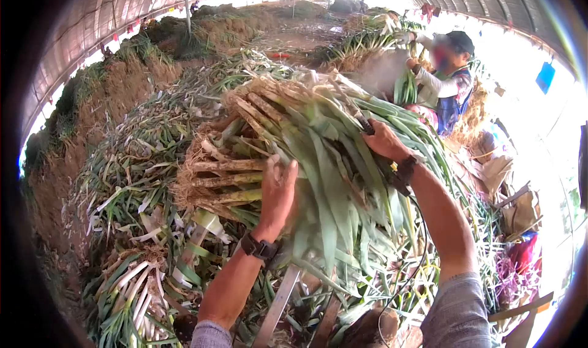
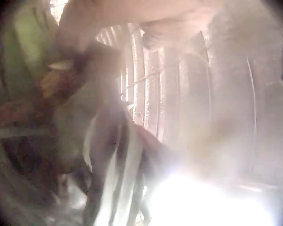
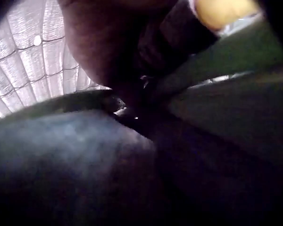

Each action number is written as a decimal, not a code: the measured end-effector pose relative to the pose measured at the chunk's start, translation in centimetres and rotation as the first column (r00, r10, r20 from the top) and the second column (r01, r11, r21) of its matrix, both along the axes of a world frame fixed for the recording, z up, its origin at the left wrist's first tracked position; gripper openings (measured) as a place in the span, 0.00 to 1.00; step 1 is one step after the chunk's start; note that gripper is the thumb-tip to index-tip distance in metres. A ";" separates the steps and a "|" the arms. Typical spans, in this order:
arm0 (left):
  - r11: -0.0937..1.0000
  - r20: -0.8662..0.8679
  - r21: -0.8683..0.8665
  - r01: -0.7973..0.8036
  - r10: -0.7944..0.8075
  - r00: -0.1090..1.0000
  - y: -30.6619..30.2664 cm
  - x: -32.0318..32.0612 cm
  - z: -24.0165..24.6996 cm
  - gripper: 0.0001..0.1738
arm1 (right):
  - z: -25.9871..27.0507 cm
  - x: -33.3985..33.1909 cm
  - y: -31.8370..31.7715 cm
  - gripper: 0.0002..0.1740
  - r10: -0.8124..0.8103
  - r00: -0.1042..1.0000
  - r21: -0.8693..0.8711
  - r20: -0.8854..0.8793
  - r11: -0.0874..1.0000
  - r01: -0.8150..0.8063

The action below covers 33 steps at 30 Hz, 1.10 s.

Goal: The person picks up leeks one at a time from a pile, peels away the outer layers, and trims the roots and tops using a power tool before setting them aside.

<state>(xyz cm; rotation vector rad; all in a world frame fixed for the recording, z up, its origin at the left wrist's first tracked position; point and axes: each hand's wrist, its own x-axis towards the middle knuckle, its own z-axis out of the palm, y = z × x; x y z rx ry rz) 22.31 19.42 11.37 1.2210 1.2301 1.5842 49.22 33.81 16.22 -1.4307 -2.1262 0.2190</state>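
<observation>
A large pile of leeks (image 1: 331, 158) lies before me in the head view, roots to the left and broad green leaves to the right. My left hand (image 1: 278, 192), slightly blurred, rests at the pale stalks (image 1: 229, 179) with its fingers fairly straight. Over the leaves, my right hand (image 1: 387, 141) holds the dark end of a long thin tool (image 1: 350, 103) that points up and away across the pile. In the left wrist view, haze and glare wash over the left hand (image 2: 146, 23). The right wrist view is dark, with the right hand (image 3: 118, 42) close above green leaves (image 3: 231, 56).
Another person (image 1: 450, 82) works with leeks at the back right. Loose leaves and trimmings (image 1: 147, 134) spread on the left, beside a small bundle of leeks (image 1: 138, 293). A metal bar (image 1: 277, 305) juts out below the pile. Curved tunnel walls (image 1: 104, 23) enclose everything.
</observation>
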 end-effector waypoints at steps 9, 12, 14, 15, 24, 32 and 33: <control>0.901 -0.108 -0.412 0.134 -0.195 0.975 4.1 1.1 0.3 0.44 | -0.4 -1.6 -2.8 0.16 -0.039 0.941 -0.503 -0.335 0.852 -0.144; 0.893 0.234 -0.325 0.312 -0.244 0.941 1.9 1.8 0.7 0.26 | -0.4 -2.8 -6.2 0.14 0.111 0.852 -0.336 -0.512 0.887 -0.318; 0.902 0.309 -0.291 0.318 -0.226 0.924 0.2 2.3 -1.5 0.20 | -1.2 -2.5 -7.2 0.14 0.077 0.941 -0.453 -0.331 0.862 -0.230; 0.913 0.389 -0.264 0.312 -0.195 0.900 -0.8 2.3 -1.9 0.15 | -1.1 -4.1 -10.6 0.14 0.102 0.909 -0.304 -0.405 0.922 -0.239; 0.961 0.197 0.034 0.273 -0.274 0.941 -21.6 2.7 -17.1 0.13 | -6.0 -3.6 -23.3 0.23 0.313 0.921 -0.406 -0.230 0.830 -0.383; 0.951 -0.081 -0.212 0.224 -0.245 0.966 -31.3 -0.5 -19.8 0.23 | -10.8 -0.8 -33.8 0.27 0.166 0.976 -0.617 -0.139 0.757 -0.217; 0.950 -0.075 -0.226 0.215 -0.237 0.969 -33.1 -0.6 -20.1 0.23 | -11.3 -1.1 -35.1 0.27 0.173 0.975 -0.629 -0.140 0.745 -0.222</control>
